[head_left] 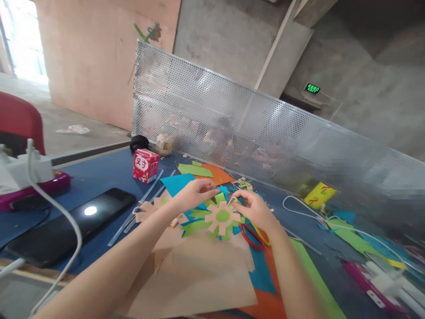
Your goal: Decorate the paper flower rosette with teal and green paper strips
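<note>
A layered paper flower (222, 215) lies in front of me, with beige petals around a green round centre over green and blue paper pieces. My right hand (253, 208) pinches a curled beige petal tip at its upper right. Just above the flower's upper left hovers my left hand (198, 195), its fingers bent and thumb slightly apart, with nothing visible in it. Beneath is a large beige sheet (202, 270). Red-handled scissors (254, 238) lie partly behind my right wrist. Another beige cut-out (146, 210) sits partly behind my left forearm.
On the left are a black phone (73, 226), a white cable (71, 217) and a purple power strip (61, 180). A red box (145, 165) stands farther back. A perforated metal screen (232, 119) borders the table. Another power strip (372, 283) and a yellow packet (319, 195) are at right.
</note>
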`<action>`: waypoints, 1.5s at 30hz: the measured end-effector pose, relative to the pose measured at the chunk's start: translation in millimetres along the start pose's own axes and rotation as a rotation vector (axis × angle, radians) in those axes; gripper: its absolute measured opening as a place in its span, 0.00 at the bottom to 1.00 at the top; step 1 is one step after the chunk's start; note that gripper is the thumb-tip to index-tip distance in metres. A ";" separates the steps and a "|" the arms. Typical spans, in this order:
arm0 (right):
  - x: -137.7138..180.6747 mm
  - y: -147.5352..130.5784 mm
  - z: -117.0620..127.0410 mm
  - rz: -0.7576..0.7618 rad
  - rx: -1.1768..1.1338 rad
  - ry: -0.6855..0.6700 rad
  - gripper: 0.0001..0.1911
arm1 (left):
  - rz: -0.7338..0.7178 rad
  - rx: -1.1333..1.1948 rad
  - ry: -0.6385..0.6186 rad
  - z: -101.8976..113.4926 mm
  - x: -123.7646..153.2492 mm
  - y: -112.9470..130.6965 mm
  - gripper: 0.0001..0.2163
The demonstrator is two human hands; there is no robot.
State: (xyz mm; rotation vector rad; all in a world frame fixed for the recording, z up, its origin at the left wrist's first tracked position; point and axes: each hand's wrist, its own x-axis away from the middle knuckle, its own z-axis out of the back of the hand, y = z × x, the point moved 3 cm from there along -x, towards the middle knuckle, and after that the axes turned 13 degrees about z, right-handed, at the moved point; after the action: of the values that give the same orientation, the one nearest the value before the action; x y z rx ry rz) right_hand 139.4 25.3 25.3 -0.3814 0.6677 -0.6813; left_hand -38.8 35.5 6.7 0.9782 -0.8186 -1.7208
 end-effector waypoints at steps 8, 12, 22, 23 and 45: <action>3.7 -17.5 -0.2 0.049 0.118 0.090 0.02 | -0.026 0.011 0.047 2.5 3.9 5.4 0.11; 5.8 -16.7 -5.3 0.101 0.107 0.126 0.03 | 0.014 0.078 -0.025 1.9 2.8 4.9 0.11; 12.3 -14.9 -6.0 0.170 0.064 0.127 0.12 | 0.223 0.330 -0.121 -5.6 2.7 -1.2 0.09; 12.8 -16.4 -6.6 0.179 0.059 0.116 0.12 | 0.207 0.341 -0.116 -6.6 2.9 -0.7 0.09; 15.4 -10.7 -13.9 0.099 0.166 0.347 0.04 | 0.069 0.290 -0.070 -13.6 0.8 -2.4 0.09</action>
State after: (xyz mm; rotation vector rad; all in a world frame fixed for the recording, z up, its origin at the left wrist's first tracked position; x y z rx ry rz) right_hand 134.1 5.5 14.0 -0.0743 0.9449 -0.7101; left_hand -27.9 34.3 -1.8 1.0718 -1.1586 -1.6130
